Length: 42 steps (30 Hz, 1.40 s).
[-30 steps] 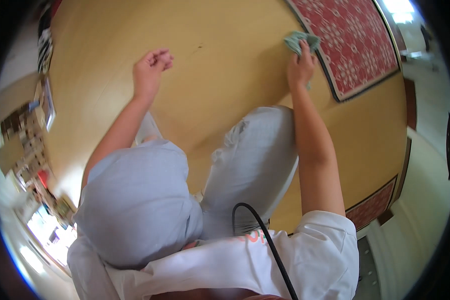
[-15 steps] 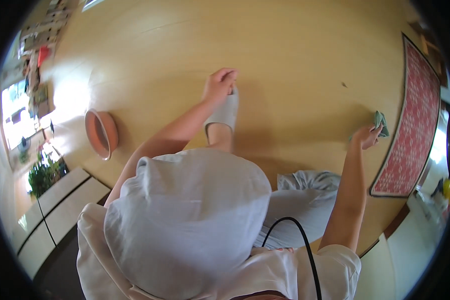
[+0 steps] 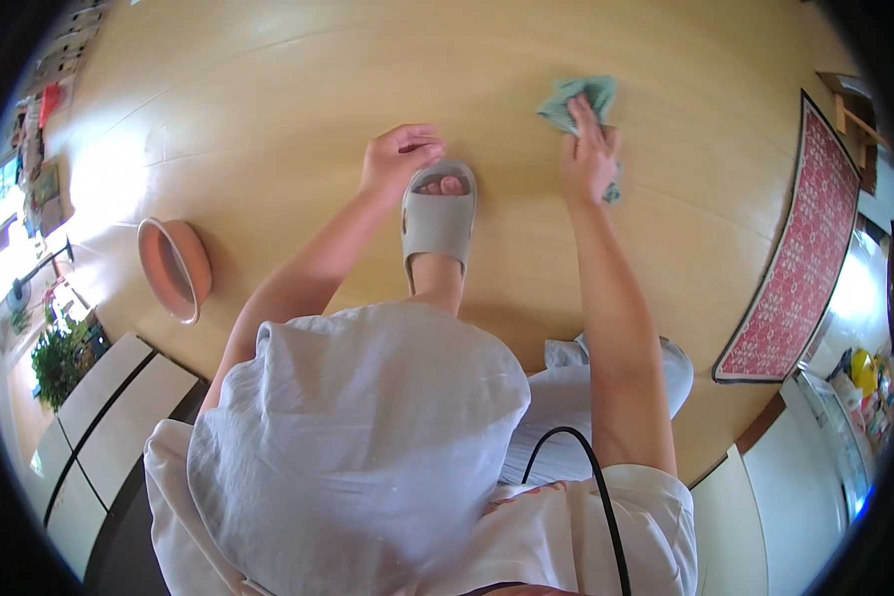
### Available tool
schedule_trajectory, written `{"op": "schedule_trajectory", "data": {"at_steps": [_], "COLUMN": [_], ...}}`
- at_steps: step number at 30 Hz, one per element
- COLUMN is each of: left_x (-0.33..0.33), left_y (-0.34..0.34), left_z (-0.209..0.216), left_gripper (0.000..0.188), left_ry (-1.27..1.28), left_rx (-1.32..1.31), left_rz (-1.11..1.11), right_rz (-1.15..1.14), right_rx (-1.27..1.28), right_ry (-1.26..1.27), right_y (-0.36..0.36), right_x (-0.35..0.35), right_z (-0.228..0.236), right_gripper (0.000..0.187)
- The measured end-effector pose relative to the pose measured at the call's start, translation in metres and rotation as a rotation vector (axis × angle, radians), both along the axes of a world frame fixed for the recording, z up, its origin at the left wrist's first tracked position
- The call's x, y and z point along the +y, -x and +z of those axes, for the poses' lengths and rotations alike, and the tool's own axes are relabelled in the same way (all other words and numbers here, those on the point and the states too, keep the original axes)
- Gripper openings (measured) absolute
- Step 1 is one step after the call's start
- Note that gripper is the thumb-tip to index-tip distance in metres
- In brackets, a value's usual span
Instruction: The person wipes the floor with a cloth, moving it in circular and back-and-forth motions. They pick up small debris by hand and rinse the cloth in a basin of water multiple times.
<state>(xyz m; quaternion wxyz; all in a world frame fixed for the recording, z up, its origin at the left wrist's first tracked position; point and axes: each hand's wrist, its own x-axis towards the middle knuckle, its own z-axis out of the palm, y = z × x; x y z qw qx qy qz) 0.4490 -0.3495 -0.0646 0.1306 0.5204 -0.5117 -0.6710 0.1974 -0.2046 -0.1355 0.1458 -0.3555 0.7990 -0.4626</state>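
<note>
On the yellowish floor point(image 3: 507, 60), my right hand point(image 3: 590, 164) presses a green cloth point(image 3: 578, 94) down with its fingers stretched over it. A bit of the cloth also shows beside the wrist. Left of it, my left hand point(image 3: 399, 157) hovers near the toes of my slippered foot. Its fingers are loosely bent, thumb apart, and nothing is in them. The grey slipper point(image 3: 440, 221) stands flat on the floor between my two forearms.
A terracotta-coloured basin point(image 3: 175, 270) stands at the left. To the right lies a red patterned mat point(image 3: 791, 273) with a dark border. White cabinets point(image 3: 119, 427) and a green plant point(image 3: 62, 360) are at the lower left. A black cable point(image 3: 606, 497) loops in front of me.
My right hand has swept the green cloth from beside the mat to the left and farther away. My left hand has shifted slightly left, off the slipper's front, its fingers loosening.
</note>
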Motion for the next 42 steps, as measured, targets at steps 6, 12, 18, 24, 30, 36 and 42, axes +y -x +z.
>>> {"op": "schedule_trajectory", "data": {"at_steps": [6, 12, 18, 24, 30, 36, 42], "left_x": [-0.019, -0.047, -0.032, -0.005, 0.010, 0.002, -0.025], "left_y": [0.032, 0.042, 0.044, 0.043, 0.073, 0.079, 0.081], "left_z": [-0.015, -0.014, -0.019, -0.030, 0.005, -0.016, -0.026], "left_gripper": [0.027, 0.024, 0.023, 0.017, 0.033, 0.030, 0.012], "left_ry": [-0.070, 0.151, 0.209, 0.689, 0.843, 0.810, 0.696], "left_rx": [0.093, 0.041, -0.159, -0.103, -0.246, -0.238, -0.208], "left_rz": [-0.036, -0.116, -0.239, -0.844, -1.082, -1.180, -1.015], "right_rz": [-0.530, -0.782, -0.512, 0.242, 0.018, -0.260, -0.437], "right_rx": [-0.089, -0.026, 0.257, 0.409, 0.186, 0.630, 0.664], "right_ry": [0.245, -0.130, -0.457, -0.172, -0.088, -0.379, -0.546], "right_y": [0.074, 0.165, 0.126, 0.022, 0.076, 0.218, 0.246], "right_x": [0.044, 0.135, 0.063, -0.047, 0.000, 0.092, 0.025], "right_z": [0.025, 0.034, -0.006, 0.035, 0.038, 0.012, -0.015], "right_gripper": [0.037, 0.038, 0.042, 0.048, 0.054, 0.055, 0.052]}}
